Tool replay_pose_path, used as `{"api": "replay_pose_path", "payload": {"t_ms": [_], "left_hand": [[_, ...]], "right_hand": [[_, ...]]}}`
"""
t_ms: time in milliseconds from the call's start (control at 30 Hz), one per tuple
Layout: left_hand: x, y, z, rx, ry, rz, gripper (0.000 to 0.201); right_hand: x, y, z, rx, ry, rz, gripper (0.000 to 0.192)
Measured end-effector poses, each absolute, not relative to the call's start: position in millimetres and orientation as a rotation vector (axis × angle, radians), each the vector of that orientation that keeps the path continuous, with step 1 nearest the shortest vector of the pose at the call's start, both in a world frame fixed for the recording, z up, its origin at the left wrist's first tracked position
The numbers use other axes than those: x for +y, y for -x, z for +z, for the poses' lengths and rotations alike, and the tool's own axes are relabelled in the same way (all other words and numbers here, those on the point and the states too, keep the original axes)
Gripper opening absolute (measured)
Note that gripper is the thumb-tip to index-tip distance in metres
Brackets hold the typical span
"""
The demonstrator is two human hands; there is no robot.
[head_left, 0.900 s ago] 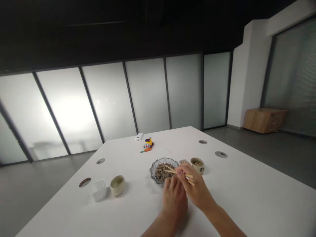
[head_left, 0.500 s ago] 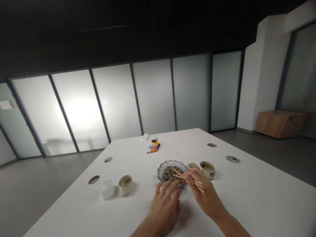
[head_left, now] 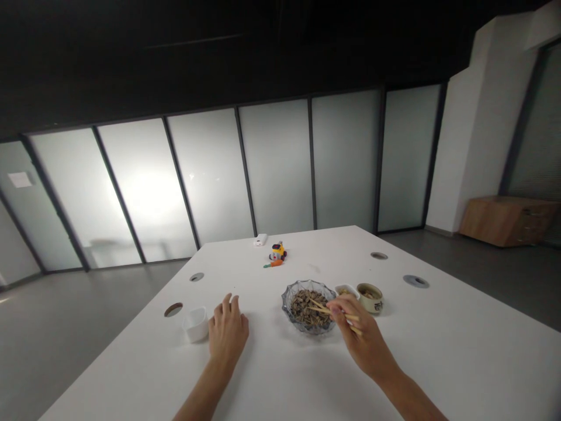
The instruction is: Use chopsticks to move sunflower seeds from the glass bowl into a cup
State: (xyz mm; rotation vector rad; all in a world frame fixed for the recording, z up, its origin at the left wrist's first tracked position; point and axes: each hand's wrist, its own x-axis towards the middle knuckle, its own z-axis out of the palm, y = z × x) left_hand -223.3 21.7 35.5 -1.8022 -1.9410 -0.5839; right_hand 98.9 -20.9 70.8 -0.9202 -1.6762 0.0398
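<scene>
My right hand [head_left: 360, 336] grips a pair of wooden chopsticks [head_left: 322, 308]. Their tips reach into the sunflower seeds [head_left: 307, 305] that fill a scalloped glass bowl [head_left: 312, 330]. Off to the left, my left hand [head_left: 228, 330] is palm down with its fingers apart and slightly bent, right beside a white square dish [head_left: 195, 326]. It covers the spot where a beige cup stood, and that cup is hidden now. Behind my right hand are another white dish [head_left: 347, 290] with small bits in it and a beige cup [head_left: 370, 299] with dark lettering and some contents.
Farther back on the white table [head_left: 280, 374] are a yellow toy vehicle [head_left: 277, 252], an orange toy carrot [head_left: 276, 264] and a small white box [head_left: 260, 240]. Round cable holes [head_left: 173, 310] lie near both side edges. A wooden cabinet [head_left: 504, 222] stands beyond the table at right.
My left hand has moved left from the glass bowl's near rim to the beige cup, covering it. My right hand and the chopsticks stay at the bowl. The view has shifted slightly.
</scene>
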Motion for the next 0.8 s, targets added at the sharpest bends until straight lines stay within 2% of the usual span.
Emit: {"api": "replay_pose_path", "payload": {"t_ms": [233,333,600,700,800], "left_hand": [[31.9,215.0,11.3,-1.644,2.112,-1.204,0.043],[30.0,203.7,5.0,-1.571,2.23,-1.362,0.047],[24.0,194.8,5.8,-1.562,2.525,-1.463,0.058],[19.5,197.1,15.6,-1.537,2.55,-1.448,0.062],[2.4,189.1,25.8,-1.445,2.48,-1.436,0.056]], "right_hand": [[-17.7,-102.0,72.0,-1.619,0.922,-0.056,0.032],[-17.3,-101.1,71.5,-1.627,0.902,-0.055,0.029],[-16.5,-89.5,57.6,-1.67,0.873,0.069,0.024],[-15.5,-86.2,54.7,-1.675,0.885,0.124,0.028],[-15.7,-83.8,54.6,-1.67,0.908,0.176,0.034]]}}
